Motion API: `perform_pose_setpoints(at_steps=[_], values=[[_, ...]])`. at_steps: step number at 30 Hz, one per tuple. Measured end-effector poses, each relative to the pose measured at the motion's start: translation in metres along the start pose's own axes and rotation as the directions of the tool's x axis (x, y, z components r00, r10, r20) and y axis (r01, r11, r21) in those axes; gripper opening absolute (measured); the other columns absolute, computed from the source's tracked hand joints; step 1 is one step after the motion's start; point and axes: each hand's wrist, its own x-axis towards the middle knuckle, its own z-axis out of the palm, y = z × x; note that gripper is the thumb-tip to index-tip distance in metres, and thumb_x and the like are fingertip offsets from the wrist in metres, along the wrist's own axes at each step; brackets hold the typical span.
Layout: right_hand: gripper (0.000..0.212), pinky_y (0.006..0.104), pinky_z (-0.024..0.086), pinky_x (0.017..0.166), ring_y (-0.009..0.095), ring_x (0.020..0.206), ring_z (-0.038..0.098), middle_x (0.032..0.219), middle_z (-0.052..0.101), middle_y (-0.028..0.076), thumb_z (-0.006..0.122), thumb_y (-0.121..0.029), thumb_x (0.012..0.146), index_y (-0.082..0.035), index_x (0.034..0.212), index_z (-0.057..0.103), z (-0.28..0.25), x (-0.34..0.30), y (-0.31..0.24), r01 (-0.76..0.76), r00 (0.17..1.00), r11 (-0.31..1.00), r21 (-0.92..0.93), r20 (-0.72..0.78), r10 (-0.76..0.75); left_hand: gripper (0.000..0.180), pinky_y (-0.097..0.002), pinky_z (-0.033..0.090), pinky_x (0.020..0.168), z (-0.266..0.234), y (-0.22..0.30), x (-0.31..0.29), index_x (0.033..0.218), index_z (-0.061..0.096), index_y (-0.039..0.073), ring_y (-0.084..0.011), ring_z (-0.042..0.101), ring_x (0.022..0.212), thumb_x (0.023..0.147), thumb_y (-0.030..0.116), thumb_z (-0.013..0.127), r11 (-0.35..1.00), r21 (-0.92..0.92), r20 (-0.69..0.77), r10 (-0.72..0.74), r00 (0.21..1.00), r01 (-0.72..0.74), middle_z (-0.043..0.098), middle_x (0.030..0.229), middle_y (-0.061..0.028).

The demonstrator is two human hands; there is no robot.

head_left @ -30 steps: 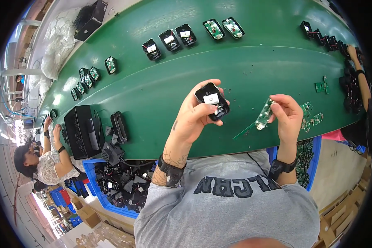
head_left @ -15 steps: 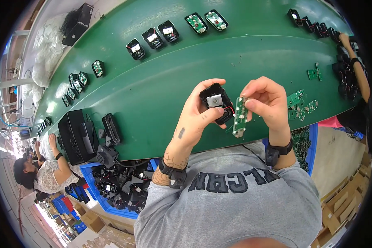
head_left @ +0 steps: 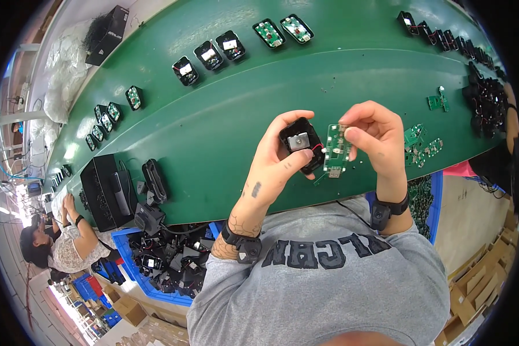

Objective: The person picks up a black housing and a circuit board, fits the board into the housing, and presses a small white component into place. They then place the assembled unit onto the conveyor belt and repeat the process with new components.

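My left hand (head_left: 276, 151) is closed around a black plastic housing (head_left: 294, 129), its open side facing up. A silver metal block shows inside the housing, and my left thumb presses near its lower rim. Red wire (head_left: 317, 147) runs from the housing toward a green circuit board (head_left: 336, 149). That board is pinched at its upper right corner between the thumb and fingers of my right hand (head_left: 377, 135). It hangs just right of the housing, its broad face with small parts and a metal connector turned up. Whether the wire is joined to the board I cannot tell.
More circuit boards (head_left: 421, 147) lie to the right on the green table (head_left: 225, 132). Filled black housings (head_left: 208, 55) stand in rows along the far side. A blue bin (head_left: 155, 291) of black parts sits below the edge at left. Co-workers are at both ends.
My right hand has turned the circuit board from a narrow, tilted view to show its broad face. My left hand and the housing have barely moved. The right co-worker's arm has drawn back.
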Motion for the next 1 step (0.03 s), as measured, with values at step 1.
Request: perform_pose_setpoints(at_steps=[1], values=[[0.013, 0.0217, 0.052, 0.054, 0.012, 0.068, 0.064, 0.088, 0.067, 0.01, 0.065, 0.002, 0.085, 0.004, 0.098, 0.065, -0.002, -0.0018, -0.0009, 0.002, 1.0, 1.0, 0.031, -0.02, -0.001, 0.053, -0.027, 0.058, 0.063, 0.0001, 0.0007, -0.001, 0.134, 0.044, 0.006, -0.0158, 0.058, 0.102, 0.084, 0.001, 0.061, 1.0, 0.024, 0.006, -0.017, 1.0, 0.017, 0.051, 0.11, -0.0073]])
